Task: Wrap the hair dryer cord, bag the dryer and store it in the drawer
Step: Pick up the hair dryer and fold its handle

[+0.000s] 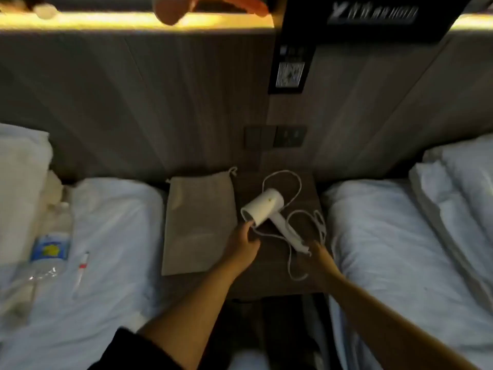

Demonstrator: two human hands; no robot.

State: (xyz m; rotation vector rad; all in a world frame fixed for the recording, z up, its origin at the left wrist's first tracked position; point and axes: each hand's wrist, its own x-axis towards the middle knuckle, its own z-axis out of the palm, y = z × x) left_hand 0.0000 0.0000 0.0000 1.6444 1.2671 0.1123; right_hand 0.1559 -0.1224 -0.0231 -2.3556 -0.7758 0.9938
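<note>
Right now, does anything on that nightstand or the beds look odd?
The cord of the white hair dryer sprawls in loose loops across the nightstand, unwrapped. A plastic water bottle and a pen lie loose on the left bed, an odd place for them.

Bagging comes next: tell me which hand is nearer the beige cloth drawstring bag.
Left. The left hand, just right of the bag; right hand beyond the white hair dryer.

Blurred past reading: white lettering on the black sign (373, 14), the code card (290, 73) below it, the bottle label (49, 249). Cut off by the top edge: a peach-coloured shape (170, 10). Lost in shadow and smear: fingertips of left hand (241, 240) and right hand (318, 253) against hair dryer (264, 204) and cord (293, 182), grip or mere touch not told.
</note>
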